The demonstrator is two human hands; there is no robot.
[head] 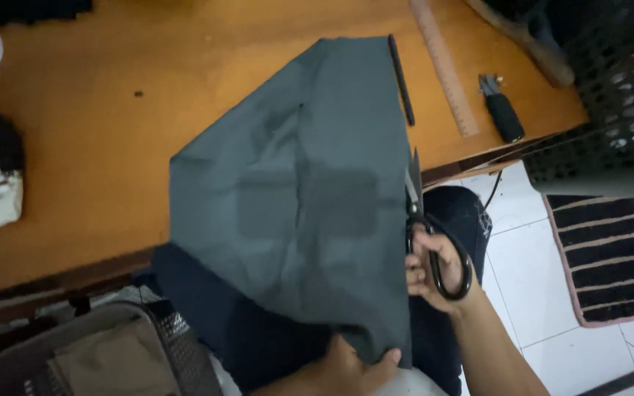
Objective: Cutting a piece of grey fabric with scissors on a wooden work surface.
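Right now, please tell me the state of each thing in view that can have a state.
Grey fabric: spread over the table edge, creased, near edge held.
Scissors: blades nearly closed, at the fabric's right edge.
Right hand: fingers through the scissor handles.
Left hand: pinching the fabric's near edge.
Ruler: lying flat on the table.
Black pen: lying beside the fabric.

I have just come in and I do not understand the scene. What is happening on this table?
A person is cutting a grey-green piece of fabric that lies on a wooden table and hangs over its edge. The right hand works black scissors along the cloth's right edge, blades pointing away. The left hand holds the cloth's lower edge. A wooden ruler, a black pen and a small black-handled tool lie beside the fabric.
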